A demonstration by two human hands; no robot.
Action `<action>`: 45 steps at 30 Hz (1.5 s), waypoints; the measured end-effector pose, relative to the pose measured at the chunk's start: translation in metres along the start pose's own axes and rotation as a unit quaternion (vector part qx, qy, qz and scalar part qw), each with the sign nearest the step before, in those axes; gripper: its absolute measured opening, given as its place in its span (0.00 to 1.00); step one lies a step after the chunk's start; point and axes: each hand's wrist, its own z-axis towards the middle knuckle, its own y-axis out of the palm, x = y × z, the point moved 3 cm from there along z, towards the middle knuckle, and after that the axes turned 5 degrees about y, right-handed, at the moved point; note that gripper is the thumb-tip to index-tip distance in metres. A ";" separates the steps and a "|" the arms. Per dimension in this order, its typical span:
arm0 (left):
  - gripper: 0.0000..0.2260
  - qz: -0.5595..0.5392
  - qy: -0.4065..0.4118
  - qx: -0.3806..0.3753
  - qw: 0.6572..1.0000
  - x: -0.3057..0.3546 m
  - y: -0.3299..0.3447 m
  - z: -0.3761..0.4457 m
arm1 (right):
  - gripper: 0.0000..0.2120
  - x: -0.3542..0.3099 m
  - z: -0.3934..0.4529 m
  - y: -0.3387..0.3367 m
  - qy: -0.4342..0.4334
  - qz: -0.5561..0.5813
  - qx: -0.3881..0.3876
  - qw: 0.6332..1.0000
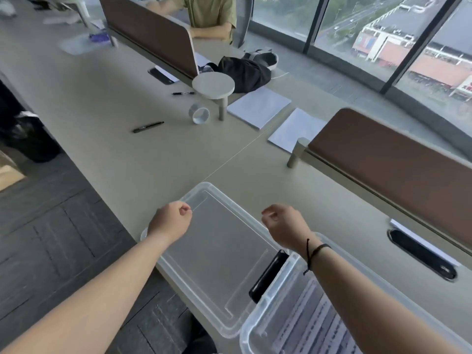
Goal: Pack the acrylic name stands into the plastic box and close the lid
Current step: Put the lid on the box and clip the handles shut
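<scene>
The clear plastic lid (219, 251) hangs level in front of me, its near corner out past the table's edge. My left hand (171, 222) is curled on its left long edge and my right hand (282, 224) on its right long edge. The clear plastic box (246, 330) stands at the bottom right, under my right forearm, uncovered. Inside it lie acrylic name stands (314, 318) with printed lines of text, partly hidden by my arm. A black latch (268, 274) sits on the box's end next to the lid.
On the grey table (127, 149) lie a black marker (148, 127), a tape roll (199, 114), a pen (182, 93) and two paper stacks (259, 106). A brown divider panel (393, 164) stands to the right. A black bag (245, 70) and a seated person are at the far end.
</scene>
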 end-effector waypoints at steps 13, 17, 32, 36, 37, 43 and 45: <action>0.12 0.107 0.000 -0.065 0.992 -0.099 0.029 0.120 | 0.12 0.038 0.111 0.086 0.209 -0.198 -0.049 0.956; 0.09 0.083 -0.006 -0.057 0.995 -0.102 0.034 0.133 | 0.11 0.044 0.115 0.102 0.220 -0.224 -0.055 0.948; 0.13 0.097 -0.027 0.069 0.993 -0.116 0.036 0.137 | 0.11 0.028 0.119 0.118 0.165 -0.235 -0.004 0.958; 0.13 0.079 -0.036 0.082 0.993 -0.122 0.023 0.144 | 0.12 0.006 0.117 0.111 0.095 -0.230 0.048 0.967; 0.13 0.073 -0.040 0.081 0.993 -0.120 0.019 0.146 | 0.12 0.000 0.117 0.108 0.082 -0.226 0.066 0.968; 0.14 0.042 -0.029 0.104 0.993 -0.084 -0.014 0.160 | 0.13 -0.034 0.113 0.067 0.033 -0.203 0.161 0.965; 0.14 0.038 -0.018 0.111 0.993 -0.066 -0.026 0.163 | 0.14 -0.044 0.109 0.046 0.029 -0.204 0.194 0.959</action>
